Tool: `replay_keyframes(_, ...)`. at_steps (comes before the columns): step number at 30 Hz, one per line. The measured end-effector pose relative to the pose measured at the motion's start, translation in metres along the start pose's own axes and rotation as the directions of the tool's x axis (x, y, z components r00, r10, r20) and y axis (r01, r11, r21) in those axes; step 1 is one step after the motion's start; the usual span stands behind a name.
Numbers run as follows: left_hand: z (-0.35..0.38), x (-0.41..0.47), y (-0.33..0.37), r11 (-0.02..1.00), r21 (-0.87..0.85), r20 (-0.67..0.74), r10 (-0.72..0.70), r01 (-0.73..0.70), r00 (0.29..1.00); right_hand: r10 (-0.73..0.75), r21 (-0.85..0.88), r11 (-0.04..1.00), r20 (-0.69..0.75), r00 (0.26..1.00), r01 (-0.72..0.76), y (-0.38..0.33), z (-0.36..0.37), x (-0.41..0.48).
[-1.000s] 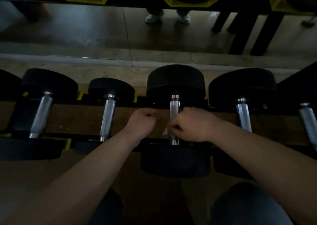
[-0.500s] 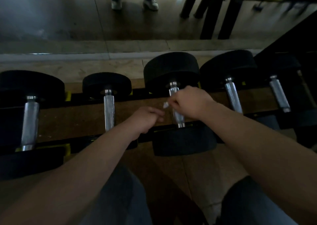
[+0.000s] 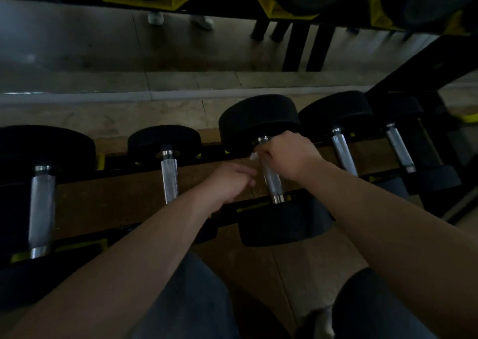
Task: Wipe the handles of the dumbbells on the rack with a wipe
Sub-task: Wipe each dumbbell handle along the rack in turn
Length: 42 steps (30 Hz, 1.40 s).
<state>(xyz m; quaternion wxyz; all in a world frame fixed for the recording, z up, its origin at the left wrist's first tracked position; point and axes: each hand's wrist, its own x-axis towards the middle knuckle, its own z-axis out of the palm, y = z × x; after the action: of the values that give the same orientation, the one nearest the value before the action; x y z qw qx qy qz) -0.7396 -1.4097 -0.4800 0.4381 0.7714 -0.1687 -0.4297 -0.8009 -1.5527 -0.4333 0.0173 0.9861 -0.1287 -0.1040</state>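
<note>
Several black dumbbells with chrome handles lie side by side on a low rack. My right hand grips a small white wipe around the far end of the middle dumbbell's handle, close to its far black head. Only a corner of the wipe shows past my fingers. My left hand hovers just left of that handle with loosely curled fingers and holds nothing that I can see.
Other chrome handles lie to the left and to the right. A mirror behind the rack reflects floor and shoes. Yellow-edged weights hang on an upper tier. My knees are below.
My right hand has slid with the wipe along the handle from its near end to its far end. My left hand stays beside the handle. My view has shifted left and down.
</note>
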Motion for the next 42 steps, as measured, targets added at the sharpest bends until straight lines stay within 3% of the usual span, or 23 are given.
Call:
replay_keyframes(6, 0.010, 0.023, -0.002, 0.996, -0.040, -0.085, 0.077, -0.081, 0.993, -0.106, 0.166, 0.983, 0.202, 0.974, 0.073, 0.014, 0.006, -0.005)
replay_keyframes(11, 0.016, 0.033, -0.010, 0.990, 0.095, -0.118, 0.118, -0.107, 0.986, 0.062, 0.294, 0.955, -0.070, 0.996, -0.039, 0.025, 0.017, 0.012)
replay_keyframes(14, 0.017, 0.034, -0.012, 0.991, 0.111, -0.113, 0.086, -0.073, 0.990, 0.094, 0.345, 0.938, -0.202, 0.975, -0.019, 0.030, 0.024, 0.017)
replay_keyframes(18, 0.016, 0.033, -0.013, 0.995, 0.045, -0.115, 0.089, -0.085, 0.989, -0.160, 0.345, 0.927, 0.012, 0.987, 0.147, 0.039, 0.031, -0.012)
replay_keyframes(20, 0.015, 0.031, -0.013, 0.996, 0.011, -0.108, 0.084, -0.083, 0.991, -0.208, 0.386, 0.904, 0.021, 0.978, 0.184, 0.043, 0.039, -0.021)
replay_keyframes(23, 0.014, 0.026, -0.011, 0.995, -0.052, -0.055, 0.081, -0.084, 0.995, -0.056, 0.495, 0.859, -0.166, 0.985, 0.132, 0.048, 0.046, -0.009)
replay_keyframes(26, 0.013, 0.024, -0.009, 0.993, -0.094, -0.062, 0.068, -0.073, 0.996, 0.116, 0.554, 0.832, -0.245, 0.963, 0.041, 0.050, 0.043, 0.007)
replay_keyframes(28, 0.012, 0.023, -0.007, 0.992, -0.118, -0.082, 0.037, -0.046, 0.996, 0.071, 0.487, 0.871, -0.265, 0.962, 0.070, 0.053, 0.042, 0.003)
replay_keyframes(30, 0.010, 0.022, -0.005, 0.989, -0.142, -0.095, 0.021, -0.035, 0.995, -0.084, 0.429, 0.890, -0.176, 0.981, 0.153, 0.057, 0.042, -0.014)
replay_keyframes(33, 0.008, 0.019, -0.003, 0.985, -0.170, -0.066, -0.036, 0.024, 0.997, -0.245, 0.456, 0.873, 0.105, 0.964, 0.172, 0.062, 0.038, -0.032)
replay_keyframes(34, 0.009, 0.017, -0.002, 0.985, -0.169, -0.043, -0.055, 0.047, 0.998, -0.253, 0.456, 0.872, 0.102, 0.962, 0.181, 0.062, 0.037, -0.031)
replay_keyframes(36, 0.010, 0.017, -0.001, 0.989, -0.129, -0.003, -0.075, 0.074, 0.997, -0.166, 0.482, 0.859, -0.050, 0.985, 0.169, 0.061, 0.037, -0.018)
replay_keyframes(38, 0.011, 0.018, -0.001, 0.990, -0.101, 0.009, -0.093, 0.093, 0.996, 0.025, 0.515, 0.853, -0.205, 0.979, 0.086, 0.060, 0.038, -0.001)
replay_keyframes(40, 0.009, 0.017, -0.002, 0.990, -0.105, -0.021, -0.100, 0.098, 0.995, 0.159, 0.511, 0.860, -0.250, 0.955, -0.009, 0.058, 0.039, 0.008)
replay_keyframes(42, 0.005, 0.016, -0.004, 0.984, -0.147, -0.061, -0.108, 0.098, 0.992, 0.147, 0.470, 0.882, -0.213, 0.966, -0.031, 0.057, 0.039, 0.003)
